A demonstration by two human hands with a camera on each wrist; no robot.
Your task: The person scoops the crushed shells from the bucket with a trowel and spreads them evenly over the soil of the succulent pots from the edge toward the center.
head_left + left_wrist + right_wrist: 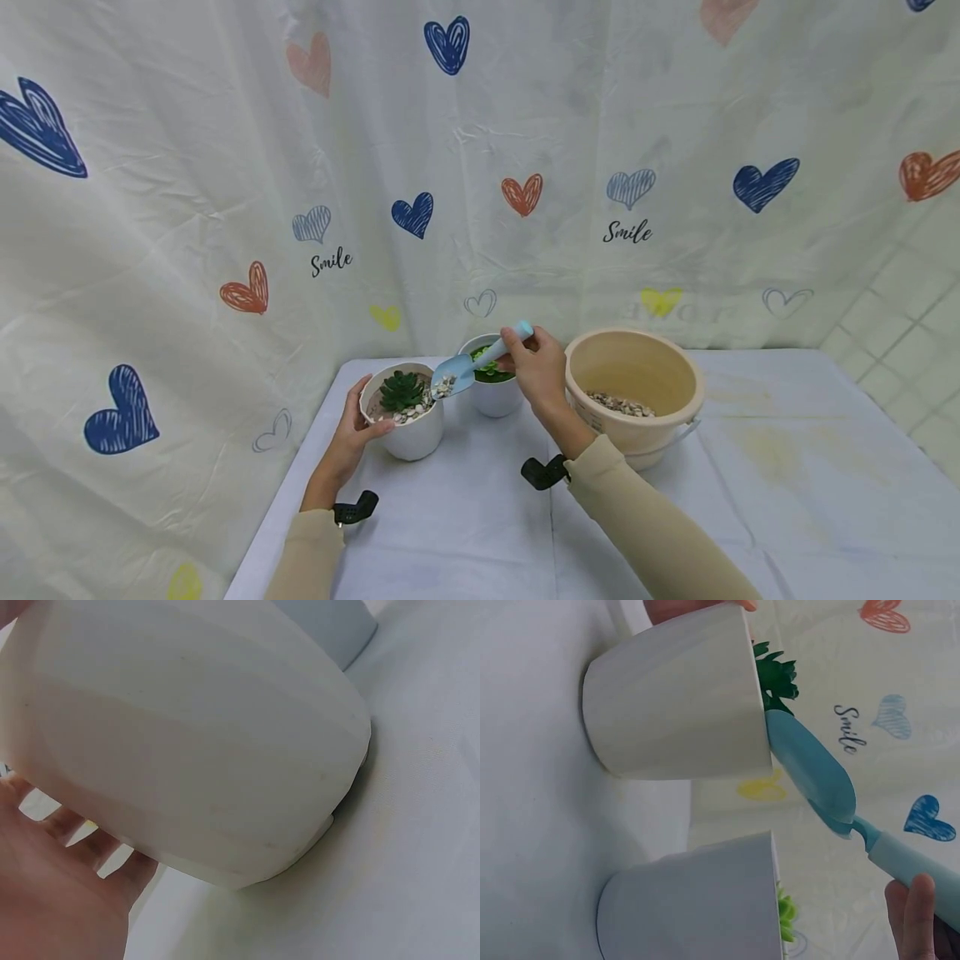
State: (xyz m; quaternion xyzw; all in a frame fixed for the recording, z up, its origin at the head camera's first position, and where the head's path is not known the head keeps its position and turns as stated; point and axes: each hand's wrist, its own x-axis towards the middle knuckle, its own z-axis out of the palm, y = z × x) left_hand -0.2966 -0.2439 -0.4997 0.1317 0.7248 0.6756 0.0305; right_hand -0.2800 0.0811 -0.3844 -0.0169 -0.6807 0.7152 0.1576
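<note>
My left hand (356,432) grips the side of a white pot (415,439), thumb near the front rim and fingers round the left. A dark green succulent (401,390) sits in it among soil and pale pebbles. In the left wrist view the wall of this white pot (195,742) fills most of the frame. My right hand (542,367) holds a light blue trowel (487,354) by its handle. The blade tilts down to the pot's right rim with pebbles (444,386) on it; in the right wrist view the trowel blade (814,765) meets the rim.
Behind the trowel stands a second white pot (497,402) with a bright green plant (491,372). To the right is a cream bucket (633,427) with pebbles (621,404) inside. A white cloth covers the table (480,517); a heart-printed curtain (562,108) hangs behind.
</note>
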